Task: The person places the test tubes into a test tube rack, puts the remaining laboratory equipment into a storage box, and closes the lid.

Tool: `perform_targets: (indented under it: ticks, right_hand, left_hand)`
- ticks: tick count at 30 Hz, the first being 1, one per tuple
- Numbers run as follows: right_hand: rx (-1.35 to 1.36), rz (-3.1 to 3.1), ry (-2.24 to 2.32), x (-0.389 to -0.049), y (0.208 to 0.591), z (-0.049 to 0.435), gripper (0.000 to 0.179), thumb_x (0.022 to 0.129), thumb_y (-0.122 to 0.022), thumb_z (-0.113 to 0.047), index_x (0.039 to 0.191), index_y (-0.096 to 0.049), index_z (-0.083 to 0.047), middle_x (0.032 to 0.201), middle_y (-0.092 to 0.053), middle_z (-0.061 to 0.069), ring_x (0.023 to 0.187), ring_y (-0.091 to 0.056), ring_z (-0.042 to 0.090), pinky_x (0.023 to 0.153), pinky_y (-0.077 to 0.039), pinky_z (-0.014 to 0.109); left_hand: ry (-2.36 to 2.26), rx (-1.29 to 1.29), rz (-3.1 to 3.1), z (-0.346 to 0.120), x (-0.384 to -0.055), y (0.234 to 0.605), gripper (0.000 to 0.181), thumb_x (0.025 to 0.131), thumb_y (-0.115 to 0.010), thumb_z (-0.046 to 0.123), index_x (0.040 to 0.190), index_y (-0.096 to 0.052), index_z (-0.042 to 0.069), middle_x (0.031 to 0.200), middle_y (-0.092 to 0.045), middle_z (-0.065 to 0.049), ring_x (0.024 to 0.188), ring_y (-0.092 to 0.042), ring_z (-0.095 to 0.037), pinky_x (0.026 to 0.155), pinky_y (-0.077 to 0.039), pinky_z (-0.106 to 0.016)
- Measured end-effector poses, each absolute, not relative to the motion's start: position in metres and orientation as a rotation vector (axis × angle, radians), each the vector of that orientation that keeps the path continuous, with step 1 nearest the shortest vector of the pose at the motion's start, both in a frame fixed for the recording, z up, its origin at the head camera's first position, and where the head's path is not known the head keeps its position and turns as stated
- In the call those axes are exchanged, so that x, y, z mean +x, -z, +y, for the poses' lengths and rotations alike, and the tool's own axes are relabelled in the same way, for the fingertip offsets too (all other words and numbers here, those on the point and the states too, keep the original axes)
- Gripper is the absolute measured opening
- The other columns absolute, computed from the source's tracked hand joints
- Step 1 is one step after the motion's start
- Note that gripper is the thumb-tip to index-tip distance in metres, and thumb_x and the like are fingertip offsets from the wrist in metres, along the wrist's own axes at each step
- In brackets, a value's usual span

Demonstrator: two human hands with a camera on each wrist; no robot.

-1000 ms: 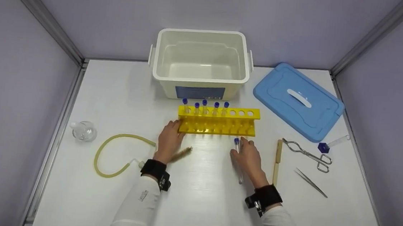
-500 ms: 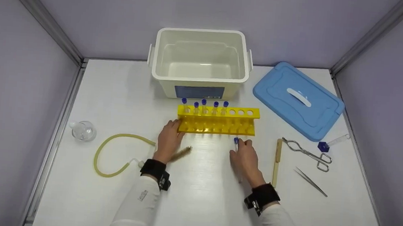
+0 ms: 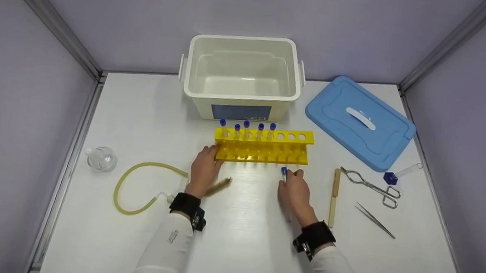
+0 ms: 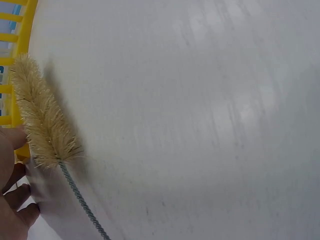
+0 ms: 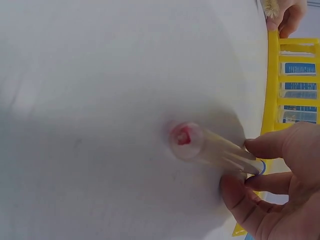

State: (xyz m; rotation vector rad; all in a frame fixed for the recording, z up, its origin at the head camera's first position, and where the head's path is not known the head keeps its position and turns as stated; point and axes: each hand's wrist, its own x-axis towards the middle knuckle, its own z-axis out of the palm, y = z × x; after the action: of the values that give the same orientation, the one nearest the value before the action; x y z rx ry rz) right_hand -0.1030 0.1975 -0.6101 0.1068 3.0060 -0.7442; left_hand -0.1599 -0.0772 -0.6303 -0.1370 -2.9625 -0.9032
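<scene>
My left hand (image 3: 204, 170) grips the left end of a yellow test tube rack (image 3: 263, 149), thumb in front and fingers round the side. Several blue-capped test tubes (image 3: 246, 130) stand in its left holes. A bottle brush (image 4: 45, 115) lies beside my left hand, its handle partly hidden under the wrist in the head view. My right hand (image 3: 297, 195) pinches another blue-capped test tube (image 5: 220, 150) between thumb and fingers, just in front of the rack's right part. This tube's round bottom faces the right wrist camera, with a red spot showing at it.
Behind the rack stands a white bin (image 3: 241, 97); its blue lid (image 3: 356, 128) lies at right. Crucible tongs (image 3: 371, 188), tweezers (image 3: 375, 220), a wooden test tube clamp (image 3: 334, 198) and a blue-based glass cylinder (image 3: 390, 178) lie right. Rubber tubing (image 3: 117, 187) and a glass vessel (image 3: 101, 159) are left.
My right hand's fingers have closed in on the test tube, and the hand has shifted slightly left. The left hand and the rack stay in place.
</scene>
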Motion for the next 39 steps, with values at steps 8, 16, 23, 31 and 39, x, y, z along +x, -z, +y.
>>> perform_targets:
  ticks: [8, 16, 23, 31, 39]
  right_hand:
    - [0.112, 2.994, 0.769, -0.103, 0.611, 0.198, 0.034, 0.099, -0.061, -0.005, 0.128, -0.066, 0.012, 0.116, -0.059, 0.032, 0.078, -0.070, 0.045, 0.070, -0.060, 0.054]
    - [0.180, 2.919, 0.819, -0.105, 0.607, 0.200, 0.040, 0.101, -0.059, -0.010, 0.136, -0.064, 0.009, 0.116, -0.065, 0.030, 0.088, -0.070, 0.042, 0.080, -0.060, 0.054]
    - [0.229, 2.868, 0.908, -0.109, 0.594, 0.198, 0.043, 0.101, -0.060, -0.013, 0.140, -0.063, 0.005, 0.101, -0.068, 0.021, 0.079, -0.062, 0.028, 0.073, -0.054, 0.045]
    - [0.191, 2.897, 0.969, -0.114, 0.572, 0.201, 0.042, 0.100, -0.065, -0.015, 0.137, -0.065, 0.004, 0.097, -0.072, 0.018, 0.077, -0.061, 0.026, 0.070, -0.054, 0.041]
    - [0.187, 2.954, 1.085, -0.120, 0.546, 0.205, 0.036, 0.100, -0.066, -0.016, 0.131, -0.070, 0.001, 0.100, -0.073, 0.016, 0.077, -0.064, 0.025, 0.067, -0.050, 0.032]
  left_hand:
    - [0.904, -0.140, -2.961, -0.077, -0.159, 0.631, 0.049, 0.102, -0.070, 0.022, 0.146, -0.059, 0.003, 0.136, -0.065, -0.024, 0.122, -0.065, -0.043, 0.105, -0.056, -0.054]
    - [0.867, -0.162, -2.935, -0.078, -0.157, 0.634, 0.046, 0.101, -0.070, 0.021, 0.142, -0.062, 0.001, 0.127, -0.067, -0.024, 0.110, -0.068, -0.041, 0.095, -0.059, -0.053]
    - [0.895, -0.157, -2.932, -0.078, -0.157, 0.633, 0.047, 0.102, -0.070, 0.022, 0.143, -0.061, 0.001, 0.132, -0.066, -0.025, 0.118, -0.066, -0.043, 0.102, -0.056, -0.054]
    - [0.909, -0.165, -2.908, -0.078, -0.156, 0.631, 0.047, 0.101, -0.071, 0.020, 0.142, -0.062, 0.000, 0.129, -0.067, -0.026, 0.115, -0.066, -0.043, 0.099, -0.057, -0.055]
    - [0.908, -0.151, -2.939, -0.078, -0.158, 0.630, 0.048, 0.102, -0.070, 0.021, 0.145, -0.060, 0.001, 0.137, -0.065, -0.025, 0.124, -0.064, -0.045, 0.105, -0.055, -0.055]
